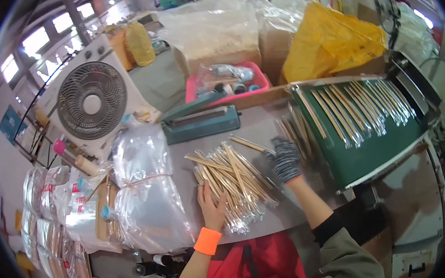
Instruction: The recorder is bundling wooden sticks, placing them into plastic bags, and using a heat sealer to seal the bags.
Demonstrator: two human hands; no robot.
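Note:
A loose heap of wrapped chopsticks point(232, 184), thin wooden sticks in clear plastic sleeves, lies on the grey table before me. My left hand point(211, 206), bare with an orange wristband, rests on the heap's near left side, thumb and fingers apart. Above the heap's right side is my right hand point(286, 159) in a grey knitted glove. Its fingertips close on the right end of a single wrapped chopstick pair point(251, 144), which points left over the heap's far edge. More wrapped sticks point(299, 132) lie just beyond the glove, partly hidden by it.
To the right, a green conveyor belt point(357, 149) carries a row of wrapped sticks. A teal sealer-like device point(202, 124) and a pink basket point(227, 82) stand at the back. Clear plastic bags point(149, 201) are stacked at left, near a white fan point(92, 100).

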